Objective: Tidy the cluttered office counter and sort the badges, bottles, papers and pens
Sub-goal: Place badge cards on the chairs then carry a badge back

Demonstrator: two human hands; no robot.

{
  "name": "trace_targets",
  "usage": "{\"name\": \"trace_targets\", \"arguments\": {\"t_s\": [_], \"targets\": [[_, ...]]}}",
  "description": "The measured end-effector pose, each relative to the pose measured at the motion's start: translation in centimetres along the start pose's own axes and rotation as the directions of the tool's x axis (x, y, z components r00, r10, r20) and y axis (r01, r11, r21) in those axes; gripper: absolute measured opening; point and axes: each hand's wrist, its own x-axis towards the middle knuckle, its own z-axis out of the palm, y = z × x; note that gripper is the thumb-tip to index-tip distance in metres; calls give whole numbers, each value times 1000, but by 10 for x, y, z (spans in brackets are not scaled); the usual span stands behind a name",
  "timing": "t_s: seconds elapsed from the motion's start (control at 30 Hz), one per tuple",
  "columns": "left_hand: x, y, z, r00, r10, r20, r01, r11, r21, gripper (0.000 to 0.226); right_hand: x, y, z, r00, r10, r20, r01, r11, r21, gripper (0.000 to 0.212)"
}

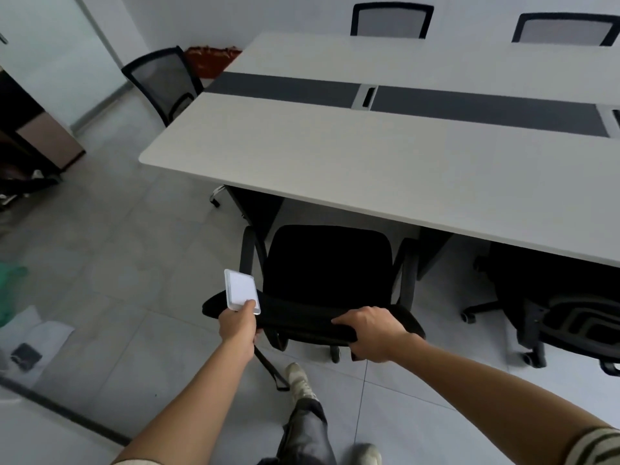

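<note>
The left hand (pixel 237 322) pinches the lower end of a clear badge holder (pixel 241 291) with a white card inside, thumb on its face and fingers curled behind — held upright and out front, probably so it stays safe while the other hand works. A dark lanyard strap (pixel 271 367) hangs from under that hand toward the floor. The right hand (pixel 370 332) is wrapped over the top edge of a black office chair (pixel 327 283), fingers curled down over the backrest; the grip suggests the chair is being shifted to clear a path to the desk (pixel 369 156). The badge sits just left of the chair's backrest, near the right hand but not touching it. The desk ahead is bare where it shows, so the badge looks headed there for sorting. Off to the left, on the floor, lie white papers (pixel 43 333) and a small dark object (pixel 26 353) — too blurred to name.
</note>
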Motion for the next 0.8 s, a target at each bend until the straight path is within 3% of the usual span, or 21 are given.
{"name": "trace_targets", "arguments": {"t_s": [0.23,0.5,0.8], "targets": [[54,62,43,985,37,170,-48,997,59,25,67,32,-44,992,106,-73,-109,993,-37,47],[117,147,88,931,8,364,-58,990,127,22,144,63,-98,968,245,-48,-248,967,-65,50],[160,201,119,890,-1,456,-84,983,166,28,201,85,-129,953,301,30,-300,953,-29,55]]}}
